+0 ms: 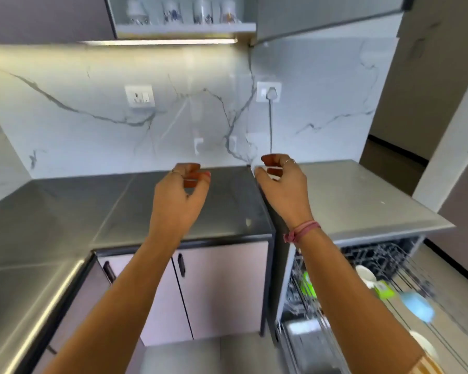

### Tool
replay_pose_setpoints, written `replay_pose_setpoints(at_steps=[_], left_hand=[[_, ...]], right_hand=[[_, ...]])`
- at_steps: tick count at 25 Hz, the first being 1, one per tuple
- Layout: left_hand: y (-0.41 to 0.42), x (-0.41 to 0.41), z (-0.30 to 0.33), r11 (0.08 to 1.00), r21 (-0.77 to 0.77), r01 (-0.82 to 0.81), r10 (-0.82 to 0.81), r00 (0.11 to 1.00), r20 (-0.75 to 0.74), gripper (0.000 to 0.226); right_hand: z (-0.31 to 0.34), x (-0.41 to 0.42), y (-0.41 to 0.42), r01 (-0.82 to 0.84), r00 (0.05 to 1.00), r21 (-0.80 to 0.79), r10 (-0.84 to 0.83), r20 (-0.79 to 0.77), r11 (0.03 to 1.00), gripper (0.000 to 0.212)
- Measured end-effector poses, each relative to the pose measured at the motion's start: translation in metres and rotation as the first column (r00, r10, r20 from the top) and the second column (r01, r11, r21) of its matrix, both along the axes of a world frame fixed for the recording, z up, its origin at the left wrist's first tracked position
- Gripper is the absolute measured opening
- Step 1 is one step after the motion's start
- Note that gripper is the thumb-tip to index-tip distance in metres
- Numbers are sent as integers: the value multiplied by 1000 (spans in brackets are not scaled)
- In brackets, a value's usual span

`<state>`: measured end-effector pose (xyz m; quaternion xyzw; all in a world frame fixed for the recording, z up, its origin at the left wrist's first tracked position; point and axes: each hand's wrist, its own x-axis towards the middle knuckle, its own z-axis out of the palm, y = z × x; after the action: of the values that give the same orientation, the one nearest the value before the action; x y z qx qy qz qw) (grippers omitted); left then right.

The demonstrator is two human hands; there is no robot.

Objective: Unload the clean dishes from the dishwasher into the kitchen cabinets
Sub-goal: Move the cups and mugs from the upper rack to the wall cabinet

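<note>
rack: pulled-out wire dishwasher rack (384, 265) sat low right, holding blue bowl (416, 306) and white cup (365, 275).
left hand (180, 195): raised over grey counter (92, 206), fingers curled; any grip unclear.
right hand (284, 184): same, unclear.
far: blurred glasses (170, 12) stood in open upper cabinet (184, 29).
</note>
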<state>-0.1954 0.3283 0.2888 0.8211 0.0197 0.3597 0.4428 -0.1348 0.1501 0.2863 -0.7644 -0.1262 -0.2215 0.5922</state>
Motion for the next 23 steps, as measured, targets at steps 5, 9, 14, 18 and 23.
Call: replay_pose_setpoints(at_steps=[5, 9, 14, 18, 23], left_hand=[[-46, -24, -62, 995, -95, 37, -45, 995, -85, 23], [-92, -29, -104, 984, -137, 110, -137, 969, -207, 28], [-174, -10, -146, 966, -186, 182, -235, 918, -320, 25], [-230, 18, -177, 968, -174, 178, -231, 905, -358, 24], [-314, 69, -238, 980, -183, 74, -154, 868, -472, 25]], right_hand=[[-52, -28, -62, 96, 992, -1, -96, -84, 995, 19], [-102, -47, -126, 113, 969, -45, -119, -214, 993, 21], [-160, -45, -211, 169, 911, -92, -191, -365, 981, 26], [-201, -12, -262, 166, 876, -72, -181, -448, 983, 24], [-264, 53, -337, 152, 836, -48, -155, -526, 987, 21]])
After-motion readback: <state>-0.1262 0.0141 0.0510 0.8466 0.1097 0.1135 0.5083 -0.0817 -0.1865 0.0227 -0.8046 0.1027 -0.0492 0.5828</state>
